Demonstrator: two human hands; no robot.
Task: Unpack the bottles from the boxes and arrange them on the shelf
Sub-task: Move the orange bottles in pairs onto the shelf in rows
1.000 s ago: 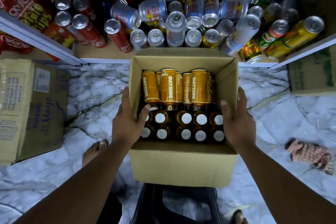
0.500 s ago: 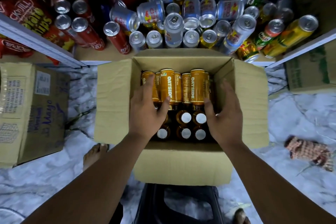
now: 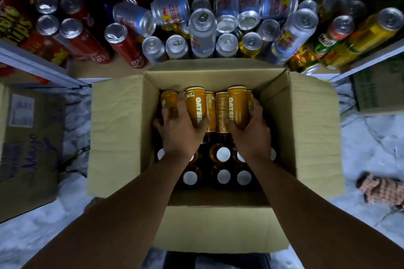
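We close the left hand and right hand around smooth, probably slippery amber plastic bottles, gripping mid-body inside the open cardboard box.

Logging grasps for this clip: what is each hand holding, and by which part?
Left hand wraps the lower bodies of the Oatside bottles lying in the box; right hand grips likewise.

Open brown cardboard box: matt, rough paperboard
Orange Oatside bottles: glossy, smooth
Silver cans on the shelf: shiny metal
White veined floor: polished marble
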